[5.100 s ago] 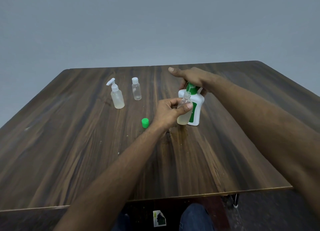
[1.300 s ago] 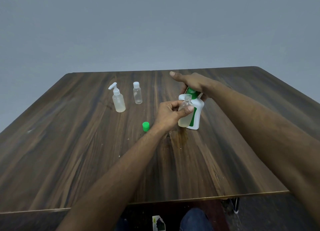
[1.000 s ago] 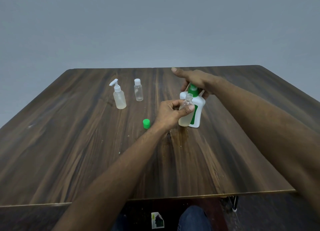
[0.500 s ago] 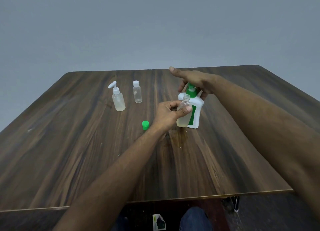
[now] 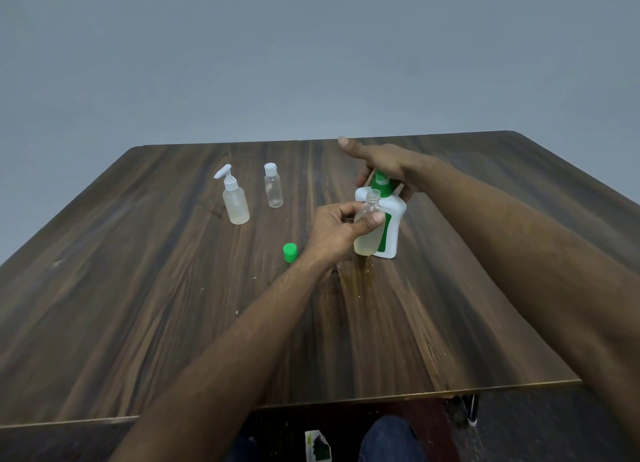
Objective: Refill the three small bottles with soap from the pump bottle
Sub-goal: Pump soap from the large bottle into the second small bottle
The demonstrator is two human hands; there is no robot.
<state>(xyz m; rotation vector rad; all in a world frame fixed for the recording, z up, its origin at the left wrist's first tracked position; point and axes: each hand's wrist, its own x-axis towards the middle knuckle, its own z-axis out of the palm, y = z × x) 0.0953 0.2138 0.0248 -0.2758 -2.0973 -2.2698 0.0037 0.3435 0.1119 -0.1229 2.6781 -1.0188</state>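
Note:
A white pump bottle (image 5: 391, 233) with a green pump head stands right of the table's centre. My right hand (image 5: 384, 164) rests on top of the pump head, thumb pointing left, fingers curling down behind it. My left hand (image 5: 337, 231) grips a small clear uncapped bottle (image 5: 367, 235), with pale yellowish soap in it, upright against the pump bottle's front under the spout. Its green cap (image 5: 290, 252) lies on the table left of my left hand. Two other small bottles stand further left: one with a white spray pump (image 5: 235, 202) and one with a white cap (image 5: 273, 189).
The dark wooden table (image 5: 173, 306) carries a wet, shiny patch (image 5: 353, 278) just in front of the pump bottle. My knee in blue jeans (image 5: 391, 437) shows below the near table edge. A plain grey wall stands behind.
Barely anything differs. My right hand stays on the pump head and my left hand keeps the small bottle under the spout; only the camera has shifted slightly.

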